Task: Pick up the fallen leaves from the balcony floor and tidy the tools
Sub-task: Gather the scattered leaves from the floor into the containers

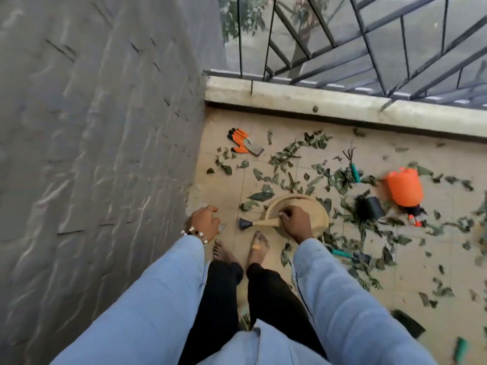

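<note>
Gripping a beige watering can (pixel 297 204) by its handle, the right hand (pixel 296 223) hung at six o'clock of the leaves (pixel 340 177); the left hand (pixel 205 222) was loosely curled, empty. No lettering was legible.

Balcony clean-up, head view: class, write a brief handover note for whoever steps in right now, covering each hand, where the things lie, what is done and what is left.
Right hand grips the handle of the beige watering can.
Left hand hangs loosely curled beside the wall; whether it holds anything is unclear.
Leaves lie scattered over the floor tiles.
Orange gloves lie near the wall corner; hand rake, orange sprayer, black pot and a green-handled tool lie among the leaves.
Done: nothing visibly gathered.
Left: collect the leaves, tidy the tools.
</note>
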A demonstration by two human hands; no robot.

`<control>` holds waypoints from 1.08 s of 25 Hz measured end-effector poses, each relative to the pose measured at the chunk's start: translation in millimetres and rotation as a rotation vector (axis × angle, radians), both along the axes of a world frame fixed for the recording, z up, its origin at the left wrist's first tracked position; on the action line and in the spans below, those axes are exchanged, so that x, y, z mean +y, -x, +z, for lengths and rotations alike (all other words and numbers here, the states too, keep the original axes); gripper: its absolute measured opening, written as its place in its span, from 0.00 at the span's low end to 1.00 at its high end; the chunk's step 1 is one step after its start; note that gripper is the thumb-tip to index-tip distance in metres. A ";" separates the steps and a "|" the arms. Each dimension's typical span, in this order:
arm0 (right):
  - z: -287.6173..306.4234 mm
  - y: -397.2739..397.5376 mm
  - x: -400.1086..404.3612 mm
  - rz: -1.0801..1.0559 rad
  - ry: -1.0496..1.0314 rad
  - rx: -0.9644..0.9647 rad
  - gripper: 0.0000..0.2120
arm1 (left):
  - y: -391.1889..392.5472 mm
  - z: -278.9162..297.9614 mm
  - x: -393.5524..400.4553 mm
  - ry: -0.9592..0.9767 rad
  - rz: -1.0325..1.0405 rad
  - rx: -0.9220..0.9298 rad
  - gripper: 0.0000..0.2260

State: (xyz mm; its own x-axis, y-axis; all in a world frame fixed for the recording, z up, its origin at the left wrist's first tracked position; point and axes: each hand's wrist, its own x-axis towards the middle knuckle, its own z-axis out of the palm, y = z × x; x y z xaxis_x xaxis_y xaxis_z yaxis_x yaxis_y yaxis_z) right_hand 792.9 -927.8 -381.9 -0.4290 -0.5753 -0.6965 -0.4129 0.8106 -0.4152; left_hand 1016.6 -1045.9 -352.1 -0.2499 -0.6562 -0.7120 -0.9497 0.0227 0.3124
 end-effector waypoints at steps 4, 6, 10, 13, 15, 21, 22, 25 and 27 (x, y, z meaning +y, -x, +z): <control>-59.1 16.4 8.0 0.033 -0.086 -0.044 0.11 | 31.3 -58.9 2.0 -0.034 0.016 0.003 0.16; -98.0 19.9 6.2 0.064 -0.128 -0.062 0.11 | 41.3 -98.0 1.8 -0.061 0.017 0.003 0.16; -193.0 14.7 -12.8 0.162 -0.161 -0.101 0.11 | 56.1 -188.3 -11.8 -0.073 -0.003 0.003 0.15; -287.6 0.6 -34.8 0.228 -0.175 -0.131 0.13 | 60.5 -278.0 -26.2 -0.099 -0.055 -0.017 0.14; -354.6 -12.9 -50.2 0.300 -0.179 -0.131 0.16 | 58.0 -337.3 -34.9 -0.130 -0.064 -0.019 0.14; -529.1 -64.4 -76.4 0.618 -0.176 -0.030 0.26 | 37.5 -491.8 -44.5 -0.167 0.030 -0.055 0.13; -546.0 -70.3 -73.4 0.681 -0.152 0.013 0.27 | 35.3 -509.4 -43.3 -0.178 0.051 -0.054 0.13; -576.1 -77.1 -63.4 0.793 0.046 0.144 0.18 | 32.3 -539.9 -41.4 -0.217 0.100 -0.051 0.13; -588.6 -72.3 -62.7 0.659 0.194 0.144 0.10 | 35.6 -548.0 -40.0 -0.240 0.169 -0.035 0.13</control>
